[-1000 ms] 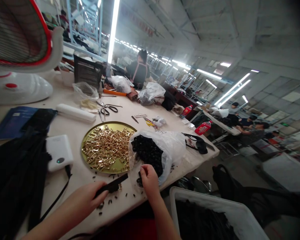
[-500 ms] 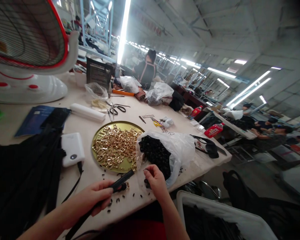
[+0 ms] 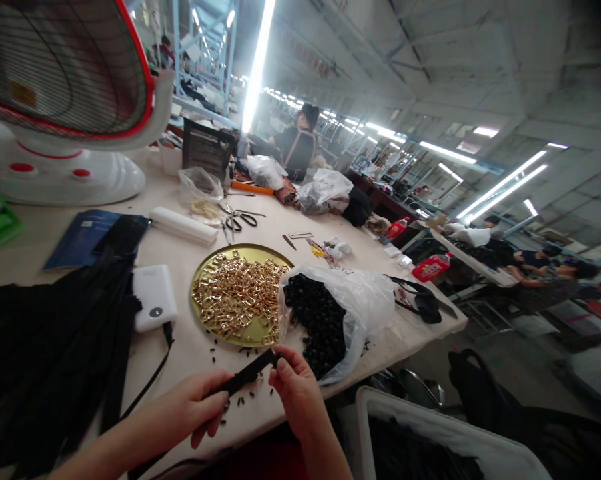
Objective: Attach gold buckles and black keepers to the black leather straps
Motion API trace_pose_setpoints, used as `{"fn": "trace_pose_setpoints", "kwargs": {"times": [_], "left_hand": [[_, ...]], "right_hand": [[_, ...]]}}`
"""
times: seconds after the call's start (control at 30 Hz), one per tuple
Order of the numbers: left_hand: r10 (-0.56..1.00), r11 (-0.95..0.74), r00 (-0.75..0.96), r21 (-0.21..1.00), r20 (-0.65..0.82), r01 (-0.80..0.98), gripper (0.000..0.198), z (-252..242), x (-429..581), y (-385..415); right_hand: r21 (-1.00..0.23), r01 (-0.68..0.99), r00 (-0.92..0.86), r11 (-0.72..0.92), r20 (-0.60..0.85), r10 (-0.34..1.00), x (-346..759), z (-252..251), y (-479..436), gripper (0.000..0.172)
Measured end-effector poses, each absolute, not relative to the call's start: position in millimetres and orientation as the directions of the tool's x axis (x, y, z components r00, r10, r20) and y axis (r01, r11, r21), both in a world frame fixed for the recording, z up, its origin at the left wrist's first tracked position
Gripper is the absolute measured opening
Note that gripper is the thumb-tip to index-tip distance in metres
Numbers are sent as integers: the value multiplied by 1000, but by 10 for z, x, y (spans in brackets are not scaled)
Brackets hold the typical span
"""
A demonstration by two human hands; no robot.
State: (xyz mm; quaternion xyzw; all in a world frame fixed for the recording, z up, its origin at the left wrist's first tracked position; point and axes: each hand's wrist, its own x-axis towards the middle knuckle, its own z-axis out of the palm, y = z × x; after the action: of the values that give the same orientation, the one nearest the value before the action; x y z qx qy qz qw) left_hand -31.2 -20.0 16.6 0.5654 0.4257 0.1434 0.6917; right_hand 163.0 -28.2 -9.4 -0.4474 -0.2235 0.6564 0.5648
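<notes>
A worker's two hands hold a black strap [image 3: 250,375] above the near edge of a pale counter [image 3: 267,233], its long axis slanting from lower left to upper right, the far end pointing at the right fingertips. The left hand [image 3: 205,403] is closed around the strap's lower part; the right hand [image 3: 294,379], thumb and fingers pinched together, meets its tip, where a small dark piece shows, though whether it is separate is unclear. Small black bits lie scattered below. To the right of the hands, below counter height, stands a white bin [image 3: 440,415] of dark material. Just beyond the hands, a round gold tray [image 3: 253,332] of gold-coloured hardware [image 3: 235,290] sits beside a plastic bag [image 3: 367,297] spilling open on black pieces [image 3: 325,327]. Farther back are scissors [image 3: 240,217] and a fan [image 3: 85,180]; beyond, another person [image 3: 300,150] sits under bright tube lights [image 3: 259,67].
</notes>
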Motion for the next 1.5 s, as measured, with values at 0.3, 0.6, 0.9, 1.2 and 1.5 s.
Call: {"fn": "trace_pose_setpoints", "kwargs": {"times": [0.3,0.6,0.9,1.2,1.5], "left_hand": [[795,107,507,900,-333,423,32,204,-196,-139],[727,382,558,911,-401,157,31,172,-216,-181],[649,644,598,758,-469,-105,27,348,-203,-267],[641,619,628,781,-442,-82,25,276,-224,-267],[663,517,585,851,-467,93,30,236,-190,-256]], "right_hand": [[-656,-691,-34,-303,-389,921,1437,-126,-334,26],[-525,-764,-96,-375,-482,871,1459,-27,-407,37],[-577,-716,-121,-393,-452,884,1451,-51,-478,22],[-635,-667,-85,-390,-455,886,1422,-162,-488,26],[-934,-263,-22,-243,-246,969,1416,-48,-508,24]]}}
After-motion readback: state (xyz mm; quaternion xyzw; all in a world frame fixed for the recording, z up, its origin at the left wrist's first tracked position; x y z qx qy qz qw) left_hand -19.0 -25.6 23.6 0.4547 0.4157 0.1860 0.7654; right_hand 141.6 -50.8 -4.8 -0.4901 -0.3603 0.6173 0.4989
